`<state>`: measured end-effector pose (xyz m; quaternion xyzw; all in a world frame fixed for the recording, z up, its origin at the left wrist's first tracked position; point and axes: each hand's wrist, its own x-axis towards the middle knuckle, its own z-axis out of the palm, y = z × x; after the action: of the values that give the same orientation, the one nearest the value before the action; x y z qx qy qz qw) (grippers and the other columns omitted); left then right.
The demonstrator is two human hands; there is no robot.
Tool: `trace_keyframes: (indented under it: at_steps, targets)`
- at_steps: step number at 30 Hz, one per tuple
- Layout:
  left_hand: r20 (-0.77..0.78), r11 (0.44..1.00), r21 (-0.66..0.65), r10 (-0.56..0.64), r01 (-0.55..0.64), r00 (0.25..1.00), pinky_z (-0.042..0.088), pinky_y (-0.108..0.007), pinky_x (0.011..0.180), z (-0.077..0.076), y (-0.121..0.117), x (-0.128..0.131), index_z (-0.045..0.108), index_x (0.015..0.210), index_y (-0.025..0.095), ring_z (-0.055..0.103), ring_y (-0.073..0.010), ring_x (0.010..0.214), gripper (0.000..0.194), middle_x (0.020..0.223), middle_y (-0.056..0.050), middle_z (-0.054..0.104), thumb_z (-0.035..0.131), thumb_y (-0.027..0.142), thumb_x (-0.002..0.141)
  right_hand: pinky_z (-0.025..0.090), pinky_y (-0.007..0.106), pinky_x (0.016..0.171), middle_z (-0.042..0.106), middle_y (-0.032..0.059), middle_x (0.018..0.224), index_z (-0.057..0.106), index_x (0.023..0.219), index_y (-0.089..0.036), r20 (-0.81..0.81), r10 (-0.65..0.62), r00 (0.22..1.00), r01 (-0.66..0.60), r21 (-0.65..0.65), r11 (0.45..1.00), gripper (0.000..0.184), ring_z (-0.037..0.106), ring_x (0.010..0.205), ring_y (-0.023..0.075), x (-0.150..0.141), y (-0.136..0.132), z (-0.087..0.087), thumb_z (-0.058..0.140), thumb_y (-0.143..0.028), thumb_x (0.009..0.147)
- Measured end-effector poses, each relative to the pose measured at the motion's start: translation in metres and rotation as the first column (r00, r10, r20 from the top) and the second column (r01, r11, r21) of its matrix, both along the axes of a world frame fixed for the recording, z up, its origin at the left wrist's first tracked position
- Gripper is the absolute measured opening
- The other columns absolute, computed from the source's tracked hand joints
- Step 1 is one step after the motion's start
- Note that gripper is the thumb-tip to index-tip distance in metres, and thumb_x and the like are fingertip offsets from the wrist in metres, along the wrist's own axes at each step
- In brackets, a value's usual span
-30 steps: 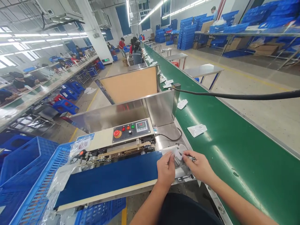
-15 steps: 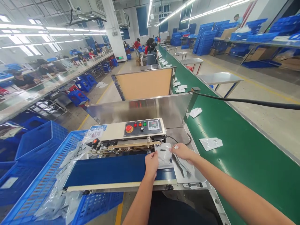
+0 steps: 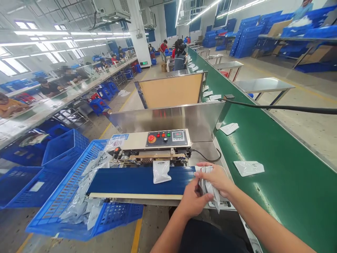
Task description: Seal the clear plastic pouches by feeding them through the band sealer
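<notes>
My right hand [image 3: 214, 179] is shut tight on a silver bag [image 3: 207, 188] that hangs long and down. My left hand [image 3: 193, 198] curls at its side, but I cannot tell if it grips. Left of my hands, another silver bag [image 3: 161, 171] lies on the blue belt [image 3: 126, 181].

The blue feed belt [image 3: 137, 181] of the band sealer is open along its top, with one white pouch [image 3: 161, 171] lying midway as the only obstacle. At its right end, the left hand [image 3: 193, 198] and right hand [image 3: 214, 178] crowd around a crumpled pouch [image 3: 209, 188]. Behind the belt, the sealing head [image 3: 150, 158] and steel guard plate [image 3: 168, 119] block any forward pass. Left of it, a blue crate [image 3: 63, 186] heaped with pouches [image 3: 84, 200] fills the space. Right of it, the green conveyor [image 3: 273, 196] offers wide room, with a loose pouch [image 3: 249, 168] lying there and a black cable [image 3: 279, 109] crossing higher up.
</notes>
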<state>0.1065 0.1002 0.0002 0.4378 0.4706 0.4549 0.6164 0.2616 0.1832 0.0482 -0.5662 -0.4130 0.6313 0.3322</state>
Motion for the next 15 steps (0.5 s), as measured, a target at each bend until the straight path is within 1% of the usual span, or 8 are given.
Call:
trace_keyframes:
  at_steps: [1, 2, 4, 6, 8, 10, 13, 15]
  targets:
    - [0.037, 0.999, -0.009, -0.035, 0.035, 0.999, 0.061, -0.043, 0.099, 0.003, 0.004, 0.005, 0.064, 0.153, 0.017, 0.074, -0.0338, 0.115, 0.086, 0.132, -0.017, 0.077, 0.094, 0.044, 0.077, 0.059, 0.032, 0.065, 0.079, 0.0042, 0.082, 0.074, 0.122, -0.020, -0.068, -0.019, 0.998, 0.016, -0.046, 0.999, 0.080, 0.071, 0.072, 0.0220, 0.000, 0.000, 0.003, 0.104, -0.050, 0.054]
    - [0.071, 0.999, -0.010, -0.037, 0.038, 0.997, 0.060, -0.043, 0.100, 0.006, 0.009, 0.006, 0.067, 0.149, 0.016, 0.074, -0.0331, 0.113, 0.081, 0.128, -0.017, 0.078, 0.093, 0.046, 0.078, 0.060, 0.032, 0.066, 0.080, 0.0050, 0.084, 0.074, 0.123, -0.019, -0.126, -0.052, 0.991, 0.042, -0.083, 0.996, 0.082, 0.072, 0.073, 0.0223, 0.003, 0.001, 0.006, 0.105, -0.050, 0.054]
    - [0.141, 1.000, -0.009, -0.005, 0.007, 0.990, 0.058, -0.045, 0.106, 0.014, 0.017, 0.003, 0.072, 0.143, 0.015, 0.074, -0.0333, 0.115, 0.075, 0.125, -0.017, 0.079, 0.091, 0.053, 0.081, 0.062, 0.033, 0.065, 0.081, 0.0068, 0.087, 0.075, 0.124, -0.019, -0.198, -0.147, 0.969, 0.126, -0.116, 0.985, 0.082, 0.073, 0.073, 0.0231, 0.012, 0.005, 0.009, 0.105, -0.053, 0.056]
    - [0.183, 1.000, -0.020, 0.014, -0.011, 0.983, 0.057, -0.047, 0.108, 0.021, 0.020, -0.004, 0.074, 0.140, 0.015, 0.074, -0.0348, 0.117, 0.075, 0.124, -0.018, 0.080, 0.088, 0.060, 0.082, 0.063, 0.034, 0.065, 0.082, 0.0095, 0.093, 0.076, 0.121, -0.019, -0.218, -0.251, 0.943, 0.230, -0.119, 0.966, 0.078, 0.075, 0.076, 0.0242, 0.024, 0.008, 0.007, 0.103, -0.056, 0.058]
    - [0.190, 0.999, -0.046, 0.037, -0.029, 0.981, 0.058, -0.047, 0.104, 0.025, 0.021, -0.008, 0.075, 0.139, 0.015, 0.074, -0.0351, 0.114, 0.076, 0.120, -0.018, 0.081, 0.085, 0.066, 0.084, 0.064, 0.033, 0.064, 0.083, 0.0116, 0.103, 0.077, 0.117, -0.020, -0.198, -0.307, 0.931, 0.290, -0.112, 0.951, 0.073, 0.075, 0.080, 0.0243, 0.032, 0.007, 0.004, 0.102, -0.060, 0.060]
    - [0.201, 0.997, -0.072, 0.047, -0.034, 0.978, 0.060, -0.045, 0.099, 0.025, 0.021, -0.008, 0.076, 0.139, 0.014, 0.075, -0.0336, 0.107, 0.075, 0.113, -0.018, 0.082, 0.081, 0.068, 0.087, 0.064, 0.033, 0.066, 0.083, 0.0118, 0.108, 0.078, 0.114, -0.021, -0.173, -0.271, 0.947, 0.257, -0.101, 0.961, 0.071, 0.076, 0.083, 0.0240, 0.036, 0.002, 0.000, 0.100, -0.064, 0.061]
    - [0.193, 0.997, -0.072, 0.015, -0.001, 0.981, 0.059, -0.039, 0.091, 0.020, 0.024, -0.002, 0.078, 0.135, 0.014, 0.074, -0.0286, 0.094, 0.071, 0.102, -0.014, 0.082, 0.078, 0.068, 0.089, 0.064, 0.033, 0.073, 0.082, 0.0093, 0.100, 0.079, 0.108, -0.020, -0.130, -0.073, 0.989, 0.070, -0.029, 0.997, 0.066, 0.076, 0.085, 0.0249, 0.036, -0.008, -0.005, 0.098, -0.064, 0.063]
    - [0.105, 0.999, -0.032, 0.005, -0.001, 0.995, 0.056, -0.034, 0.084, 0.017, 0.027, 0.002, 0.083, 0.123, 0.013, 0.071, -0.0251, 0.085, 0.066, 0.094, -0.011, 0.081, 0.073, 0.071, 0.092, 0.062, 0.033, 0.073, 0.081, 0.0073, 0.092, 0.078, 0.099, -0.019, -0.056, 0.018, 0.998, -0.016, 0.035, 0.999, 0.060, 0.075, 0.081, 0.0248, 0.034, -0.012, -0.008, 0.097, -0.064, 0.064]
